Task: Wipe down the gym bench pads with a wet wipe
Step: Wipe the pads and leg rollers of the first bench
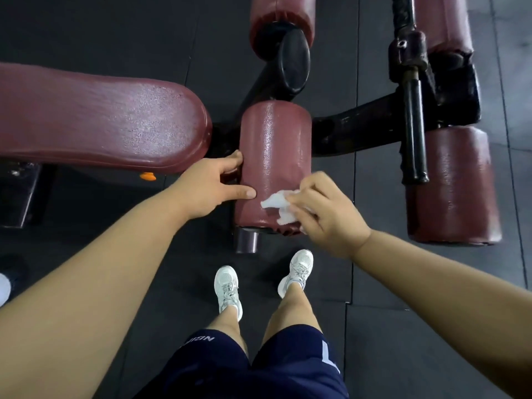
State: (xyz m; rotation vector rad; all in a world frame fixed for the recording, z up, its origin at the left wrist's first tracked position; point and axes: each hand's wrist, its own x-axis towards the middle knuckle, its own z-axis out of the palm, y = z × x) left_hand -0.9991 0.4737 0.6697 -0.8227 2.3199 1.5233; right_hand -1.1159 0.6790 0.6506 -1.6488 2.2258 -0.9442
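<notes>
A maroon roller pad (275, 145) stands on the bench frame in the middle of the view, its surface shiny. My left hand (211, 184) grips its left side, thumb on the front and fingers behind. My right hand (325, 213) presses a crumpled white wet wipe (277, 204) against the pad's lower right part. The long maroon bench seat pad (100, 119) lies to the left. Further roller pads show at the top (280, 15), the upper right (444, 21) and the right (457, 188).
A black steel frame (357, 125) joins the pads, with a black handle bar (414, 131) at the right. An orange knob (148, 176) sits under the seat. Black rubber floor mats (115, 33) lie all around. My white shoes (229, 286) stand just before the roller.
</notes>
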